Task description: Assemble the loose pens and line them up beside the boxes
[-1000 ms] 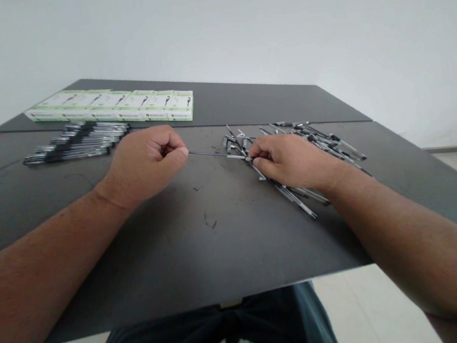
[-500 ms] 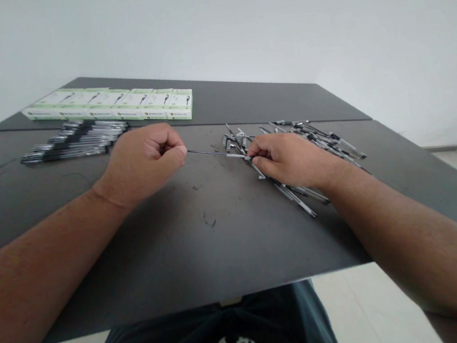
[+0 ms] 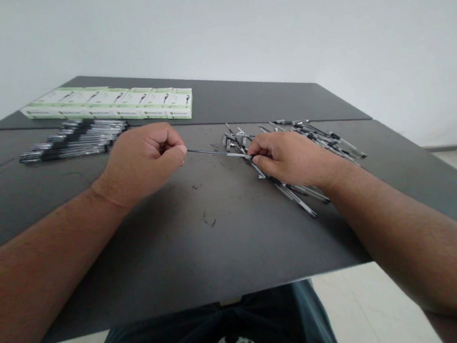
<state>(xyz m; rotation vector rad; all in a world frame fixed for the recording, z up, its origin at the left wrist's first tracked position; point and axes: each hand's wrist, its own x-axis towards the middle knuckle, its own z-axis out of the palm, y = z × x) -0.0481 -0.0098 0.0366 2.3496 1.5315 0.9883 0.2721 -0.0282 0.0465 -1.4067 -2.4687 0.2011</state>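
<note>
A thin dark pen refill (image 3: 207, 152) stretches almost level between my two hands, just above the table. My left hand (image 3: 148, 153) is closed, its thumb and forefinger pinching the left end. Toward the right the rod turns pale and whitish, and there the fingertips of my right hand (image 3: 282, 157) pinch it. Whether that pale part belongs to the refill or is a separate piece, I cannot tell. Under and around my right hand lies a loose pile of clear and black pen parts (image 3: 293, 194), partly covered by the hand.
A row of pens with black grips (image 3: 76, 138) lies side by side behind my left hand. Farther back, several white and green boxes (image 3: 130, 103) stand in a line. The grey table (image 3: 173, 266) has small dark marks and a seam across its back part.
Hardly anything differs. Both hands keep the same grip, and my right fingertips have shifted very slightly. The pens and boxes stay in place.
</note>
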